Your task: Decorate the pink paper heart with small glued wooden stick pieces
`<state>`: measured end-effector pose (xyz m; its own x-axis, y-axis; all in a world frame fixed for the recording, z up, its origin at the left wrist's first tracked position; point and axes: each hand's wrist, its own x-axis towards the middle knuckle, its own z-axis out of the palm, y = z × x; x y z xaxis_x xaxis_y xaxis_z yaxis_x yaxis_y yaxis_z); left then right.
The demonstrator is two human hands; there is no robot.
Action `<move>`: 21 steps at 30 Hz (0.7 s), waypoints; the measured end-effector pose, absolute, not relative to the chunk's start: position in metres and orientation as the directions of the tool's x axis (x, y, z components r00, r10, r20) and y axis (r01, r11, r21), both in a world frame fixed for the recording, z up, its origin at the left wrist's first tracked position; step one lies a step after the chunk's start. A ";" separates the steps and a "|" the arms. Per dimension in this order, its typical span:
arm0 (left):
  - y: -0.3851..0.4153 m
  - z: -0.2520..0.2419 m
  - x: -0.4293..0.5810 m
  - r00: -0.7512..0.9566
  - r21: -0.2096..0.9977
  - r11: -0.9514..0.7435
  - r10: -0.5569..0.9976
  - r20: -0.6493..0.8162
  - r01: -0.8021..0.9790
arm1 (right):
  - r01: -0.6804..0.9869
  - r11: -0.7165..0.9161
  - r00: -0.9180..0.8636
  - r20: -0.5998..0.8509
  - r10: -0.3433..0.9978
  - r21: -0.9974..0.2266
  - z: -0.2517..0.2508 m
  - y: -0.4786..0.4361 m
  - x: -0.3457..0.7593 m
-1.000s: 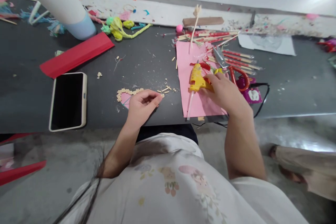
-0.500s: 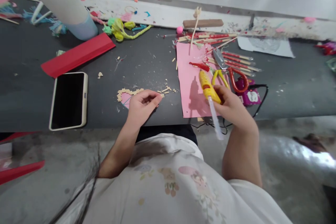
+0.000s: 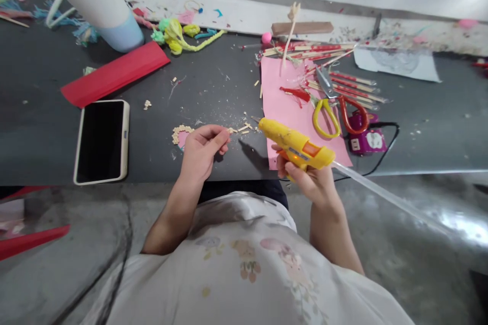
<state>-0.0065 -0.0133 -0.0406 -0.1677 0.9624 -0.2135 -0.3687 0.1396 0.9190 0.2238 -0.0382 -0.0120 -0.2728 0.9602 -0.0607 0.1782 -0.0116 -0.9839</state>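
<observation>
My right hand [image 3: 310, 175] is closed round the handle of a yellow hot glue gun [image 3: 292, 139]. Its nozzle points left, and a long clear glue stick [image 3: 381, 192] juts from its back end. My left hand [image 3: 204, 150] pinches a small pale wooden piece [image 3: 231, 131] between thumb and forefinger; the fingers partly cover it. Just behind that hand lies a pink paper shape [image 3: 183, 138], edged with a row of small wooden bits [image 3: 176, 134] and partly hidden by the hand. Short cut stick pieces [image 3: 244, 128] are scattered between the hand and the nozzle.
Pink paper [image 3: 272, 96] lies at the right with scissors [image 3: 326, 117] on it, near wrapped sticks [image 3: 354, 89] and a purple box [image 3: 366, 137]. To the left are a phone [image 3: 101, 142], a red folded strip [image 3: 116, 73] and a bottle [image 3: 122, 30]. A black cord [image 3: 385, 155] trails at right.
My right hand has brought the glue gun left and turned it, so the nozzle now points left and the glue stick right. My left hand has shifted slightly left, still pinching.
</observation>
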 end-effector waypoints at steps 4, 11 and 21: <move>-0.013 -0.039 -0.007 -0.172 0.906 0.133 0.961 -0.218 -0.403 | 0.133 -0.070 -0.332 -0.111 0.937 -0.989 -0.015 -0.045 0.217; -0.013 -0.038 -0.007 -0.166 0.911 0.134 0.963 -0.213 -0.391 | 0.065 -0.136 -0.398 -0.150 0.905 -0.989 -0.029 -0.052 0.216; -0.013 -0.039 -0.007 -0.155 0.917 0.144 0.965 -0.214 -0.371 | 0.068 -0.168 -0.414 -0.181 0.892 -0.983 -0.034 -0.051 0.212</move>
<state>-0.0069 -0.0134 -0.0386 -0.1549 0.9645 -0.2139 -0.3714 0.1438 0.9173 0.2116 -0.0511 -0.0341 -0.4144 0.8919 -0.1808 0.0679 -0.1678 -0.9835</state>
